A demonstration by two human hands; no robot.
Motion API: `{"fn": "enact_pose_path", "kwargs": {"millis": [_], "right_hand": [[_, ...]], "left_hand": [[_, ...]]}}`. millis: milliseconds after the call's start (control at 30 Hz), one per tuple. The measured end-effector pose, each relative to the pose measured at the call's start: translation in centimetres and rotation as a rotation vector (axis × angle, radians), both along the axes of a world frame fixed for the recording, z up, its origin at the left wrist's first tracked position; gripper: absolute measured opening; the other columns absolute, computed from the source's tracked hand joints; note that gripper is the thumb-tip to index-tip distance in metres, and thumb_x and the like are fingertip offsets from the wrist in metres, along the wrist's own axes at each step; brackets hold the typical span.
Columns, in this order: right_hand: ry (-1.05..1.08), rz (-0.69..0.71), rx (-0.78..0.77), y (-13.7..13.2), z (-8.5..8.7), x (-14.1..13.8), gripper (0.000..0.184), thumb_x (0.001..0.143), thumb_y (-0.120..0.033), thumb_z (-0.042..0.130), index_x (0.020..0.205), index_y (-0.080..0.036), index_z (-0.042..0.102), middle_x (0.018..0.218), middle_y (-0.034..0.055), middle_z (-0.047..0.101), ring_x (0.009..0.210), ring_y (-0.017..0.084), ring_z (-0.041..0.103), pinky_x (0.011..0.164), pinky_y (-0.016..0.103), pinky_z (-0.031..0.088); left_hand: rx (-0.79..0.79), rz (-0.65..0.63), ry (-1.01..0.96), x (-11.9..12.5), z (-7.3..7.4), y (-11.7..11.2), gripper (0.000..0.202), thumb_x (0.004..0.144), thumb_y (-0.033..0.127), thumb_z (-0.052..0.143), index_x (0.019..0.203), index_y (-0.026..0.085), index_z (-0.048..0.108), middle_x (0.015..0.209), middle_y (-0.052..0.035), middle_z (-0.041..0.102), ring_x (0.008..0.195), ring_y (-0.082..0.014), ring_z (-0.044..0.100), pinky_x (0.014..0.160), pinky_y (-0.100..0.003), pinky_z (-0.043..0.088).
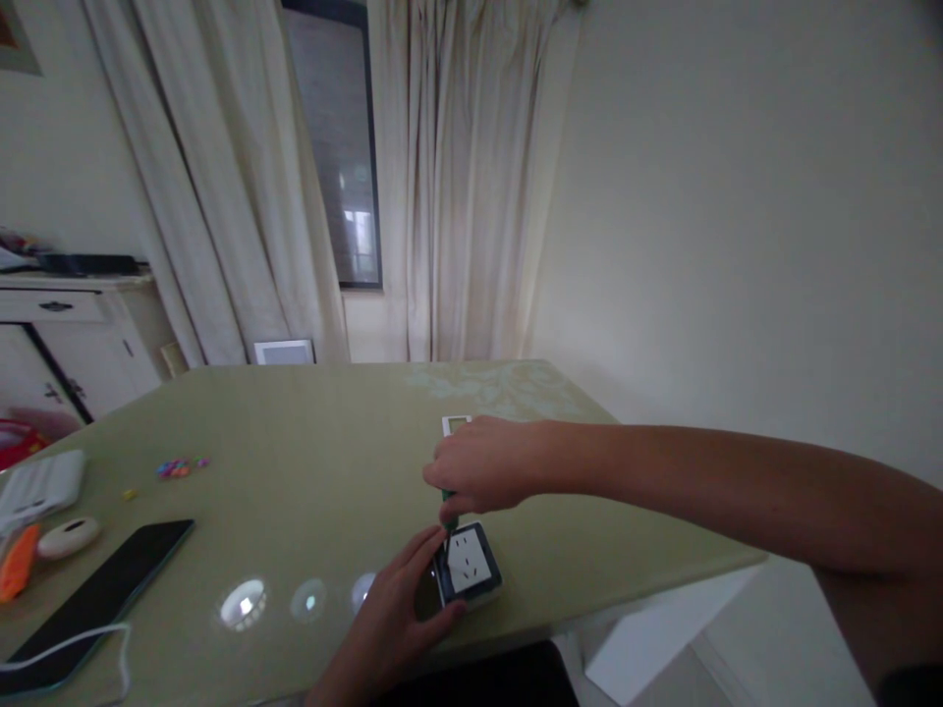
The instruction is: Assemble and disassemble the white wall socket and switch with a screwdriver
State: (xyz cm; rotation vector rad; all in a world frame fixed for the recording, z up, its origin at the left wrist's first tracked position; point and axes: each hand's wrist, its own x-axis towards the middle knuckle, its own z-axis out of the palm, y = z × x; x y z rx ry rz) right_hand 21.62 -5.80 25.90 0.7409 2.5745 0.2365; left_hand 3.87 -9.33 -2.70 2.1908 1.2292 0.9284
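Observation:
A square wall socket (470, 564) with a white face and dark frame lies near the front edge of the green table (324, 432). My left hand (394, 614) holds the socket by its left side, thumb and fingers closed on its edge. My right hand (486, 463) is closed in a fist round a green-handled screwdriver (448, 513), held upright. The screwdriver's tip points down onto the socket's upper left corner. Most of the handle is hidden inside my fist.
A dark phone (95, 594) with a white cable lies front left, beside a white oval object (68, 536), an orange item (18, 562) and a white ridged block (40, 486). Small coloured bits (175, 468) lie mid-left. A small white device (456, 424) sits behind my right hand.

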Motion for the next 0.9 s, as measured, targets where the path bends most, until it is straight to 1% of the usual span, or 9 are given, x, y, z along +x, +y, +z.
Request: {"fn": "enact_pose_path", "kwargs": {"millis": [167, 333, 433, 500, 567, 633, 767, 833, 900], "right_hand": [[0.036, 0.066, 0.000, -0.20, 0.07, -0.10, 0.027, 0.101, -0.022, 0.069, 0.128, -0.019, 0.070, 0.127, 0.0112, 0.077, 0.102, 0.027, 0.076, 0.059, 0.033, 0.037], [-0.007, -0.024, 0.003, -0.11, 0.11, -0.22, 0.034, 0.107, -0.046, 0.066, 0.116, -0.015, 0.076, 0.116, 0.0149, 0.080, 0.101, 0.031, 0.076, 0.062, 0.034, 0.039], [0.047, 0.065, -0.017, -0.10, 0.18, -0.10, 0.029, 0.100, -0.024, 0.073, 0.128, -0.019, 0.068, 0.130, 0.0111, 0.075, 0.104, 0.026, 0.074, 0.060, 0.032, 0.036], [0.042, 0.073, -0.015, -0.18, 0.23, -0.10, 0.026, 0.099, -0.019, 0.071, 0.125, -0.020, 0.069, 0.127, 0.0107, 0.076, 0.101, 0.025, 0.074, 0.060, 0.032, 0.036], [0.017, 0.023, 0.001, -0.27, 0.24, -0.19, 0.019, 0.105, -0.031, 0.067, 0.116, -0.017, 0.075, 0.119, 0.0132, 0.078, 0.099, 0.028, 0.075, 0.061, 0.034, 0.037], [0.011, -0.007, 0.005, -0.33, 0.25, -0.26, 0.030, 0.106, -0.043, 0.067, 0.113, -0.015, 0.077, 0.118, 0.0148, 0.079, 0.100, 0.030, 0.075, 0.061, 0.035, 0.037], [0.041, 0.077, 0.003, -0.34, 0.35, -0.21, 0.028, 0.100, -0.020, 0.071, 0.128, -0.021, 0.071, 0.129, 0.0104, 0.075, 0.102, 0.025, 0.074, 0.060, 0.033, 0.035], [0.021, 0.044, 0.014, -0.34, 0.41, -0.21, 0.020, 0.104, -0.026, 0.068, 0.122, -0.019, 0.073, 0.121, 0.0115, 0.078, 0.100, 0.026, 0.075, 0.061, 0.034, 0.036], [0.007, -0.003, 0.015, -0.33, 0.42, -0.26, 0.027, 0.106, -0.041, 0.068, 0.116, -0.017, 0.075, 0.115, 0.0133, 0.079, 0.100, 0.029, 0.075, 0.062, 0.034, 0.037]], "left_hand": [[0.007, 0.017, -0.002, -0.07, -0.40, 0.08, 0.075, 0.085, 0.034, 0.082, 0.157, 0.022, 0.061, 0.161, -0.0151, 0.061, 0.145, -0.0377, 0.063, 0.123, -0.054, 0.051], [0.000, -0.005, 0.004, -0.18, -0.34, 0.10, 0.073, 0.088, 0.034, 0.080, 0.157, 0.020, 0.061, 0.162, -0.0158, 0.061, 0.146, -0.0365, 0.063, 0.123, -0.052, 0.050], [-0.008, -0.007, -0.004, -0.17, -0.10, 0.08, 0.071, 0.087, 0.033, 0.081, 0.155, 0.022, 0.062, 0.162, -0.0151, 0.061, 0.146, -0.0363, 0.063, 0.123, -0.052, 0.050], [-0.013, -0.010, -0.007, -0.16, 0.04, 0.05, 0.071, 0.086, 0.033, 0.081, 0.154, 0.022, 0.063, 0.161, -0.0148, 0.062, 0.145, -0.0366, 0.063, 0.123, -0.052, 0.051], [-0.011, -0.007, -0.009, -0.16, 0.14, 0.02, 0.072, 0.086, 0.033, 0.082, 0.155, 0.023, 0.063, 0.161, -0.0142, 0.062, 0.145, -0.0367, 0.063, 0.123, -0.052, 0.051], [-0.005, 0.000, -0.013, -0.16, 0.20, -0.03, 0.073, 0.085, 0.032, 0.082, 0.155, 0.024, 0.062, 0.161, -0.0132, 0.062, 0.145, -0.0367, 0.063, 0.122, -0.051, 0.052], [-0.003, 0.004, -0.018, -0.15, 0.11, -0.08, 0.073, 0.086, 0.031, 0.081, 0.156, 0.023, 0.062, 0.161, -0.0136, 0.062, 0.145, -0.0370, 0.063, 0.123, -0.051, 0.051], [-0.004, 0.007, -0.016, -0.14, 0.00, -0.07, 0.073, 0.086, 0.032, 0.081, 0.155, 0.023, 0.062, 0.161, -0.0143, 0.062, 0.145, -0.0374, 0.063, 0.123, -0.052, 0.051], [-0.001, 0.002, -0.021, -0.13, -0.09, -0.06, 0.071, 0.087, 0.032, 0.081, 0.155, 0.023, 0.062, 0.162, -0.0141, 0.061, 0.145, -0.0371, 0.063, 0.123, -0.052, 0.050]]}}
